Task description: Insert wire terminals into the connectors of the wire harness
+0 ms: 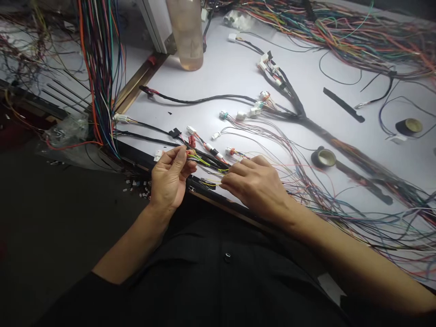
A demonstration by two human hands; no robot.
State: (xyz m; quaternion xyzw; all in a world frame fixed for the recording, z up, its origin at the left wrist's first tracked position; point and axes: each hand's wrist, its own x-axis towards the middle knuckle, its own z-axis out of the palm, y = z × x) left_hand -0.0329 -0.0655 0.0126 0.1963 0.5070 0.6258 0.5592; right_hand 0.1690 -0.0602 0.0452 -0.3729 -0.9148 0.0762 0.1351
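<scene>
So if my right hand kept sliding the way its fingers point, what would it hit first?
Your right hand points left along the table edge, so it would likely meet the yellow wires first, then your left hand pinching them; depth is hard to judge.

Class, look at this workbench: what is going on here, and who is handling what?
A person seated at a white worktable is working on a wiring harness spread across it. The left hand pinches a few thin yellow and green wires near the table's front edge, and the right hand grips the same wires a little further along. Small white connectors lie at the harness ends, two rolls of black tape sit to the right, and a clear bottle stands at the back.
</scene>
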